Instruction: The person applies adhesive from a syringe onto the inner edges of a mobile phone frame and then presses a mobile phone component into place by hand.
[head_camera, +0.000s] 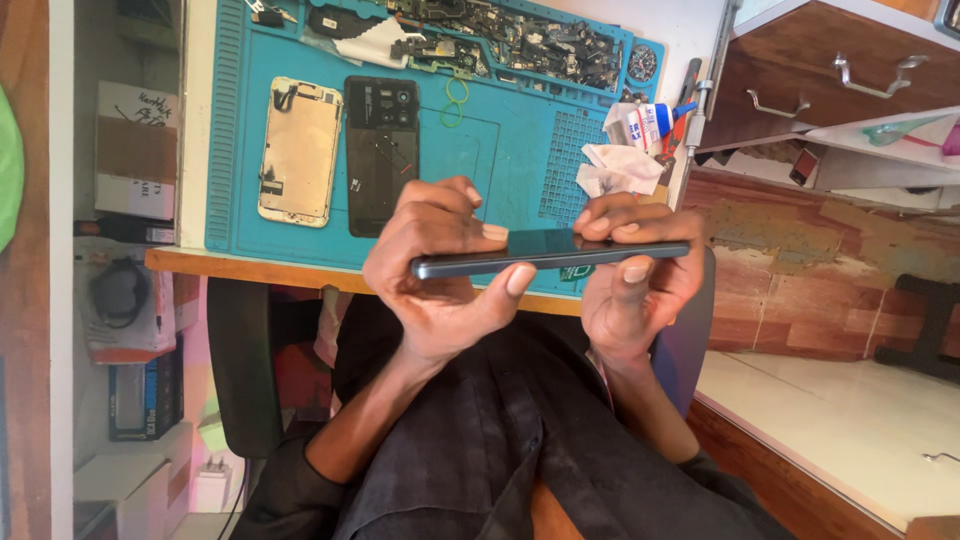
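A dark smartphone (545, 252) is held flat and edge-on above my lap, gripped at both ends. My left hand (435, 265) pinches its left end, thumb under the edge and fingers over the top. My right hand (630, 280) clamps the right end the same way. Behind the hands, on a blue work mat (520, 160), lie an opened phone frame (300, 150) with a gold inner plate and a black phone back cover (381, 155).
A tray of small phone parts (510, 40) runs along the mat's far edge. Crumpled tissue (615, 168) and a small glue bottle (650, 120) sit at the mat's right. Wooden drawers (840, 70) stand at right, stacked boxes (135, 290) at left.
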